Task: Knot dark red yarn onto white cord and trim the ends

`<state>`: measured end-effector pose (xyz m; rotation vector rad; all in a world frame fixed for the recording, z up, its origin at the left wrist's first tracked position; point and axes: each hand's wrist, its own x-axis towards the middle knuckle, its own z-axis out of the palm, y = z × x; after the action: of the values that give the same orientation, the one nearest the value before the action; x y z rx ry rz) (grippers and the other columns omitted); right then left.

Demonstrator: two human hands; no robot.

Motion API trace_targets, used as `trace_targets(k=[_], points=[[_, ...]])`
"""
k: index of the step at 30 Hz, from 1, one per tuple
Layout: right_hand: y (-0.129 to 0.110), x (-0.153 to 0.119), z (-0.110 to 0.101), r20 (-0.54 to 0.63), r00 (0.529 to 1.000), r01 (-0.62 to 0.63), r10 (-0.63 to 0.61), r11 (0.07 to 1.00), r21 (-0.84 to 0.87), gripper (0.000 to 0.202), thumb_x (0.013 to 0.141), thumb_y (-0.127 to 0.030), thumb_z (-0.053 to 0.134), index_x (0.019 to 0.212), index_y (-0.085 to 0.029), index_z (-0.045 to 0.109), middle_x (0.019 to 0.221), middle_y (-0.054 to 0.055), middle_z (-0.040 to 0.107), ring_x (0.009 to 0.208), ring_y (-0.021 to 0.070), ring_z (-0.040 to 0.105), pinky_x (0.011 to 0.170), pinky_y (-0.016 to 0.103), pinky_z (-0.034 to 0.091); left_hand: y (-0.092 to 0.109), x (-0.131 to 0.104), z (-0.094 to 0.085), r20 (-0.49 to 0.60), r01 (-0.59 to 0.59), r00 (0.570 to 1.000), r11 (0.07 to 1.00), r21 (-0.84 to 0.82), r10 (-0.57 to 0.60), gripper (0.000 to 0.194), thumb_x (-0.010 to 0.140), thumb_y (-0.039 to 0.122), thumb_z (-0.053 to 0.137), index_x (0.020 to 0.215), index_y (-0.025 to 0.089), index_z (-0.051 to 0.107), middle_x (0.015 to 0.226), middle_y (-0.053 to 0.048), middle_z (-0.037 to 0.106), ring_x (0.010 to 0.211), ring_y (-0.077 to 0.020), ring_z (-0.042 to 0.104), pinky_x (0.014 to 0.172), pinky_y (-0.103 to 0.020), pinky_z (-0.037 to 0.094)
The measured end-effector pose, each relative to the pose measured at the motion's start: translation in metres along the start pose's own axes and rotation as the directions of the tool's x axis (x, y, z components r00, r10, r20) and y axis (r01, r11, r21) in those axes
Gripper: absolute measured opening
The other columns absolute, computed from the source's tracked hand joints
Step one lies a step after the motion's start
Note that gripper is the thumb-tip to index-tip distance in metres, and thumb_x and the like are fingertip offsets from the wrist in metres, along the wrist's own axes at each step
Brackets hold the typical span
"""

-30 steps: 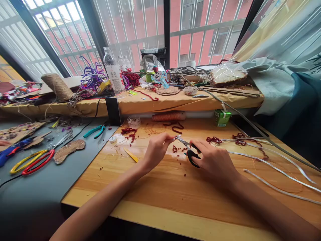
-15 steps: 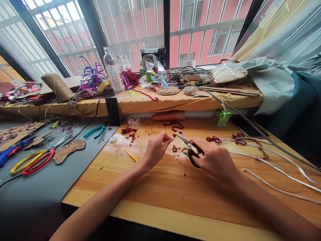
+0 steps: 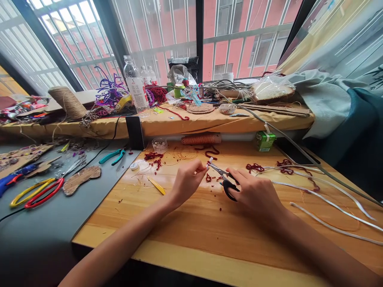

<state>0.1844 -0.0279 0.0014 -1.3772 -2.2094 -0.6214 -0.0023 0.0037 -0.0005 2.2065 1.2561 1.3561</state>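
Observation:
My left hand [image 3: 189, 180] pinches a small dark red and white piece [image 3: 209, 162] between thumb and fingertips, above the wooden table [image 3: 179, 227]. My right hand [image 3: 257, 190] is closed round the black handles of the scissors [image 3: 222, 173]. The scissor blades point up and left, and their tips are at the small piece. Short bits of dark red yarn [image 3: 208, 178] lie on the wood just below the blades. A yellow tool [image 3: 156, 185] lies left of my left hand.
White cords [image 3: 320, 195] and dark red yarn [image 3: 255, 168] lie at the right. A green carton [image 3: 265, 140] and an orange yarn spool [image 3: 201, 138] stand by the cluttered shelf [image 3: 227, 124]. Teal pliers [image 3: 112, 156] and red-and-yellow-handled scissors [image 3: 44, 193] lie on the grey surface.
My left hand has shifted slightly, and the small piece looks more upright. The scissors have moved a little to the left and down, with the blades still at the piece.

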Motion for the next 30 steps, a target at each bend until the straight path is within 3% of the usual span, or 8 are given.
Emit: trace_targets(k=[6,14,21,26,30], points=[[0.0035,0.0006,0.0023,-0.029,0.997,0.070,-0.070,0.998,0.005,0.024,0.074,-0.020,0.050,0.095,-0.015,0.061,0.085,0.004,0.068,0.055,0.0134,0.060,0.045,0.023,0.034,0.0013,0.0001,0.0002,-0.011,0.006,1.000,1.000,-0.017,-0.006,0.017,0.076,0.022,0.054,0.062,0.016,0.049,0.062,0.001,0.060,0.059,-0.0090,0.055,0.058,-0.018,0.041],[0.0072,0.0027,-0.0016,-0.055,0.998,0.000,0.005,0.995,0.099,0.030,0.078,-0.026,0.047,0.102,-0.013,0.059,0.096,0.006,0.067,0.080,0.0161,0.063,0.057,0.024,0.042,0.0007,0.0020,0.0004,0.014,0.085,0.996,0.995,-0.056,-0.084,0.016,0.076,0.022,0.053,0.063,0.017,0.048,0.062,0.001,0.061,0.057,-0.0094,0.056,0.056,-0.019,0.042],[0.0049,0.0019,0.0004,0.006,1.000,0.014,-0.015,1.000,0.027,0.033,0.075,-0.028,0.050,0.104,-0.015,0.059,0.096,0.004,0.066,0.069,0.0156,0.062,0.051,0.025,0.037,-0.0027,-0.0001,-0.0001,-0.015,-0.131,0.991,0.985,0.113,0.134,0.015,0.078,0.017,0.050,0.063,0.017,0.048,0.064,0.000,0.059,0.060,-0.0092,0.053,0.057,-0.019,0.039],[0.0043,0.0002,0.0007,-0.005,0.999,0.053,-0.053,0.998,-0.026,0.029,0.075,-0.024,0.049,0.099,-0.014,0.061,0.092,0.005,0.067,0.060,0.0148,0.061,0.048,0.025,0.034,-0.0040,0.0003,0.0006,-0.007,-0.195,0.980,0.968,0.156,0.199,0.015,0.079,0.015,0.048,0.065,0.017,0.048,0.064,0.000,0.057,0.061,-0.0091,0.052,0.058,-0.019,0.039],[0.0053,0.0011,-0.0001,0.013,0.998,0.056,-0.056,0.998,0.034,0.025,0.073,-0.019,0.047,0.093,-0.017,0.062,0.087,0.004,0.068,0.060,0.0144,0.060,0.047,0.024,0.034,-0.0055,0.0010,0.0000,0.007,-0.227,0.973,0.953,0.201,0.231,0.015,0.080,0.014,0.047,0.065,0.016,0.049,0.065,0.000,0.055,0.061,-0.0091,0.051,0.057,-0.018,0.038]])
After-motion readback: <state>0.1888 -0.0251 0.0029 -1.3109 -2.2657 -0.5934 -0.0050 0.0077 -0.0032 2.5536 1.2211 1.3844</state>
